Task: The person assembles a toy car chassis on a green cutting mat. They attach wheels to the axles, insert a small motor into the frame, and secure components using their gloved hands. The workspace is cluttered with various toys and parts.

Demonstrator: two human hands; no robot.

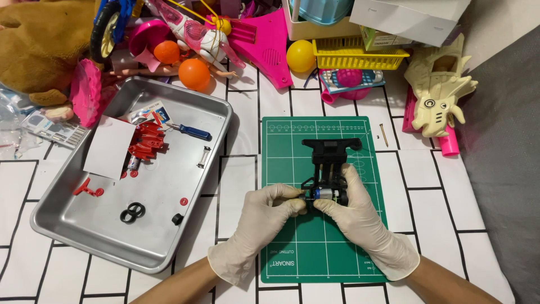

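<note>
Centrally, a white table cover [236, 146] with a black brick pattern is lying under everything, and a metal tray [67, 225] is sitting on its left half. Toys are crowding the far edge: a brown plush [39, 42], a pink wedge [267, 45], a yellow basket [360, 56], a cream toy blaster [441, 93], and orange balls [194, 73] beside a yellow ball [301, 55]. A green mat [320, 247] is lying just right of the tray, and both gloved hands are working over its middle. The left hand [261, 217] is reaching in from the left, its thumb and fingertips pinching together on the left end of the chassis [329, 163], a black toy frame standing on the mat. The right hand [360, 217] is clamping its thumb and fingers on a small silver-blue motor [325, 193] at the near end of the chassis. Inside the tray, a white card [109, 147] is leaning by a red toy part [147, 141], with a blue-handled screwdriver [191, 131] just beyond it. Two black rings [133, 213] are touching each other near the tray's front, and a small red washer [184, 201] is lying apart from them. A gold screw [382, 134] is resting just off the mat's right edge.
</note>
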